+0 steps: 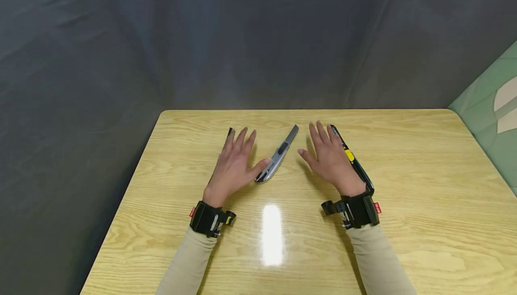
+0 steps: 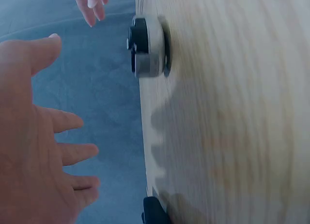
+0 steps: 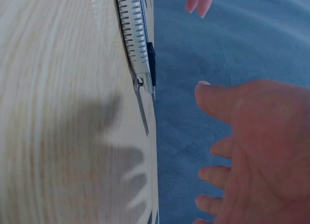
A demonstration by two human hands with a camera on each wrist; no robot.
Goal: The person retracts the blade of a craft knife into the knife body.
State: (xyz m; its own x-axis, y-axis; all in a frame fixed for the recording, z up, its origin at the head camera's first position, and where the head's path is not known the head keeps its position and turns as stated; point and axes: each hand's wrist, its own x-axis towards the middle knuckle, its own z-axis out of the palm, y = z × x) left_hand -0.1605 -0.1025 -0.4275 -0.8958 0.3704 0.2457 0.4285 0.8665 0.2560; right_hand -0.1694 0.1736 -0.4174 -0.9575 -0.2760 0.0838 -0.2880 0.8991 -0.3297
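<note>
A silver box cutter (image 1: 274, 162) lies aslant on the table between the two hands, its blade extended toward the far edge. My left hand (image 1: 234, 165) hovers above the table with fingers spread, its thumb overlapping the cutter's handle end in the head view. Beneath that hand is a slim dark object (image 1: 230, 130), mostly hidden. Over on the right, my right hand (image 1: 331, 162) is held palm down with straight fingers. It partly covers a black box cutter with a yellow part (image 1: 349, 155). Both wrist views show the palms raised off the surface, holding nothing.
The wooden table (image 1: 436, 173) has a glossy light reflection near its front middle. A dark cloth (image 1: 258, 39) hangs behind the far edge and along the left. At the far right is a green patterned surface (image 1: 492, 106). Each wrist wears a black camera band (image 1: 359, 209).
</note>
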